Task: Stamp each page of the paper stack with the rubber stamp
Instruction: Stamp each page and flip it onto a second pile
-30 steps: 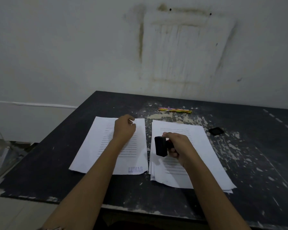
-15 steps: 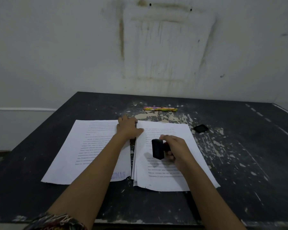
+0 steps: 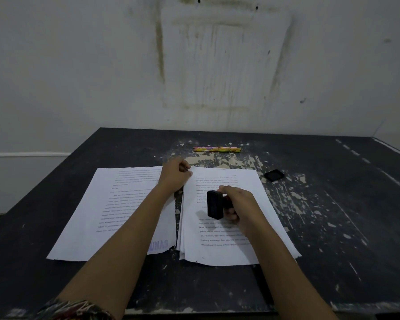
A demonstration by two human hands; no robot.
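Scuffed black tabletop (image 3: 333, 250), paint flaking. Over the middle of the white paper stack (image 3: 229, 250), the right hand (image 3: 240, 209) clutches the blocky black rubber stamp (image 3: 214, 205); the left hand (image 3: 174, 175) pinches the stack's far-left corner; slim patterned pencils (image 3: 217, 149) lie beyond it.

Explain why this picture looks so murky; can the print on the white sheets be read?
Head view: dim, flat light, no glare; the black rectangular rubber stamp in the right hand throws a soft shadow leftward onto the white paper stack; print lines are too soft to read; wide-lens stretching grows toward the bottom edge.
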